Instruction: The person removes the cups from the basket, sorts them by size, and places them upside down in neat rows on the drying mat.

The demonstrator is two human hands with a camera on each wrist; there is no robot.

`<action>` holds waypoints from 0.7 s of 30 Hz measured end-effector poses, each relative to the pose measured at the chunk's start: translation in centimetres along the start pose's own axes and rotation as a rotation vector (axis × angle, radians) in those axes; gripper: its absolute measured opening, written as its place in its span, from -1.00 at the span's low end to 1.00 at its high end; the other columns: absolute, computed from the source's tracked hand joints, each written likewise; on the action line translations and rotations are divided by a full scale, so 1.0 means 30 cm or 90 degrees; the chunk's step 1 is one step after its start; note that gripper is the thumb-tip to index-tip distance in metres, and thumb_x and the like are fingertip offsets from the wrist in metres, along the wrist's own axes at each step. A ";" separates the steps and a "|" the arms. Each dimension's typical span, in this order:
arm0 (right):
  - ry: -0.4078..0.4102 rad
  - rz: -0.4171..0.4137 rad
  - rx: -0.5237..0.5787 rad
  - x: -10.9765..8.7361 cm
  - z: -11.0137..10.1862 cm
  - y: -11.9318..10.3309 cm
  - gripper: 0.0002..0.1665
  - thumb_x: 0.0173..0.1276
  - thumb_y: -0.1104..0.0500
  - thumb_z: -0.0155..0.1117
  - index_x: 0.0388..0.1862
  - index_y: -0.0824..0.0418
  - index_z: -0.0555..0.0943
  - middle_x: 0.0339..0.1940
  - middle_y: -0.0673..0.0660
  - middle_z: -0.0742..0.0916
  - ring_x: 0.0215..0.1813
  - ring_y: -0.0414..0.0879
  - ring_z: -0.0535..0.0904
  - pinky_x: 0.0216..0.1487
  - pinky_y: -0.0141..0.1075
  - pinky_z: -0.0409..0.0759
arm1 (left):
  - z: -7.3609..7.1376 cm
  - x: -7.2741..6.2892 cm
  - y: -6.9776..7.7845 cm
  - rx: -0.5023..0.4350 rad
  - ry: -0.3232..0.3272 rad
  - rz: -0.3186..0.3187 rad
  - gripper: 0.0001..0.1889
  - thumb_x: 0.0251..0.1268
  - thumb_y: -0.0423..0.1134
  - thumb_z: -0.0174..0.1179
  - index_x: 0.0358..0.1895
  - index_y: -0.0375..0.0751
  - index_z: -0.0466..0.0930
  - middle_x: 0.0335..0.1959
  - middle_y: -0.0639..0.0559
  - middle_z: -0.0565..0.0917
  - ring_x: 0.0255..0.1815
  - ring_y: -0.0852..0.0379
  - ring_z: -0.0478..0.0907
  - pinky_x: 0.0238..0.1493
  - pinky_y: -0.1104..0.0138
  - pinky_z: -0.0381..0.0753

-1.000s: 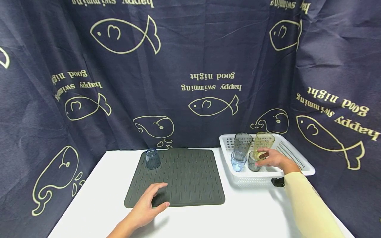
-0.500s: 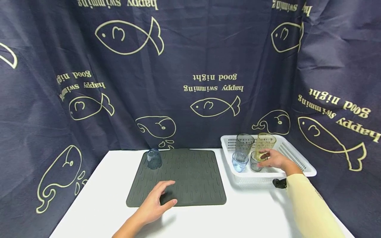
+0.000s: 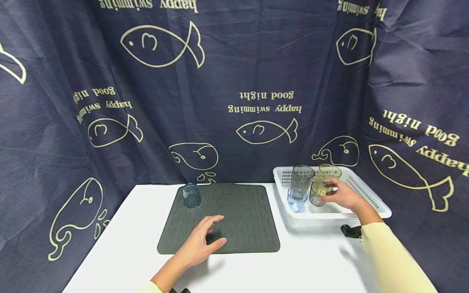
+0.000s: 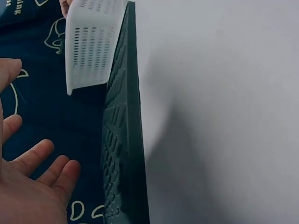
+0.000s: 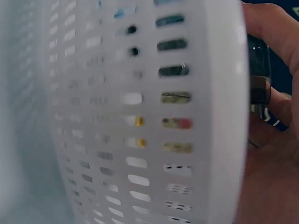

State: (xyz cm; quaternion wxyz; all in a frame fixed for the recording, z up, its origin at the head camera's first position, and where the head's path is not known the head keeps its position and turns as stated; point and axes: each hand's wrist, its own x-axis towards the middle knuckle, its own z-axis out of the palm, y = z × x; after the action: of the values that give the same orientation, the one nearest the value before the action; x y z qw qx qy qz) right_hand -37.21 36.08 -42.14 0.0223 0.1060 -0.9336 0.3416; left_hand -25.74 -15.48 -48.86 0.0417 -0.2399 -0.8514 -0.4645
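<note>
My right hand [image 3: 343,196] grips a small clear grey glass [image 3: 315,197] inside the white basket [image 3: 366,215], thumb on the near side and fingers behind it. Beside that glass, on its left, stands a light blue glass [image 3: 296,200]. A tall grey glass [image 3: 302,177] and a tall yellow glass [image 3: 327,172] stand behind them, the yellow one partly covered by the hand. Over the front edge of the dark drying mat [image 3: 242,228], my left hand [image 3: 198,245] hovers with loosely spread fingers, holding nothing. On the mat's far left corner sits a dark blue glass [image 3: 192,197].
The basket's slotted wall [image 5: 140,116] fills much of the right wrist view. Under the mat and basket lies a white table [image 3: 300,260]. A navy curtain [image 3: 220,81] printed with fish surrounds the table at the back and sides.
My right hand has lifted the small grey glass slightly within the basket. My left hand has drifted right and a little forward along the mat's front edge. The head view has shifted slightly.
</note>
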 end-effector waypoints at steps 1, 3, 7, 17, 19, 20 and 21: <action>0.004 -0.003 0.010 -0.006 0.000 -0.007 0.00 0.19 0.02 0.60 0.42 0.49 0.32 0.34 0.53 0.53 0.36 0.45 0.44 0.26 0.14 0.58 | 0.001 0.002 0.001 0.001 0.002 0.000 -0.35 0.33 0.00 0.38 0.45 0.23 0.36 0.41 0.08 0.45 0.41 -0.05 0.46 0.38 0.01 0.56; 0.004 -0.011 0.035 -0.018 -0.001 -0.023 -0.02 0.23 0.04 0.58 0.42 0.49 0.29 0.35 0.53 0.53 0.37 0.43 0.46 0.22 0.00 0.62 | 0.004 0.006 0.005 -0.003 0.005 -0.002 -0.34 0.32 0.00 0.39 0.45 0.24 0.36 0.41 0.09 0.45 0.40 -0.02 0.46 0.39 0.02 0.55; 0.008 -0.027 0.089 -0.043 -0.001 -0.053 -0.04 0.27 0.07 0.55 0.43 0.47 0.24 0.33 0.49 0.57 0.34 0.39 0.50 0.06 -0.34 0.64 | 0.011 0.015 0.008 -0.018 0.008 0.002 -0.34 0.32 -0.01 0.39 0.46 0.25 0.35 0.39 0.14 0.45 0.38 0.03 0.45 0.39 0.01 0.55; 0.061 -0.088 0.173 -0.099 0.036 -0.135 -0.08 0.29 0.19 0.53 0.48 0.41 0.24 0.30 0.45 0.56 0.15 -0.05 0.66 -0.02 -0.46 0.67 | 0.019 0.036 0.014 -0.024 0.007 0.024 -0.34 0.34 -0.04 0.38 0.47 0.22 0.34 0.39 0.16 0.45 0.38 0.03 0.45 0.38 0.01 0.56; 0.074 -0.108 0.195 -0.108 0.050 -0.157 -0.10 0.28 0.23 0.53 0.47 0.41 0.26 0.27 0.45 0.57 0.11 -0.17 0.67 -0.02 -0.46 0.69 | 0.019 0.040 0.018 -0.027 0.002 0.024 -0.34 0.34 -0.04 0.38 0.47 0.23 0.34 0.39 0.16 0.44 0.39 0.04 0.44 0.40 0.00 0.54; 0.082 -0.121 0.202 -0.111 0.058 -0.168 -0.12 0.28 0.25 0.53 0.46 0.40 0.28 0.25 0.43 0.58 0.09 -0.22 0.67 -0.01 -0.47 0.69 | 0.020 0.043 0.021 -0.026 0.000 0.024 -0.34 0.34 -0.04 0.38 0.47 0.23 0.34 0.39 0.17 0.44 0.39 0.04 0.44 0.40 0.00 0.54; 0.090 -0.133 0.210 -0.114 0.066 -0.180 -0.13 0.26 0.27 0.53 0.45 0.40 0.29 0.23 0.42 0.59 0.07 -0.23 0.69 -0.01 -0.48 0.69 | 0.021 0.046 0.024 -0.024 -0.001 0.027 -0.34 0.35 -0.04 0.38 0.47 0.23 0.34 0.38 0.16 0.45 0.38 0.04 0.44 0.39 0.01 0.55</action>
State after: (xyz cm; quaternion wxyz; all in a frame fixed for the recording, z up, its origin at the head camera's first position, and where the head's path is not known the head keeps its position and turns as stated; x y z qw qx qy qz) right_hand -32.64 31.42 -40.64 0.1051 0.1805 -0.8448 0.4926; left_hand -26.55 -14.12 -48.26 0.0463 -0.2590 -0.8372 -0.4794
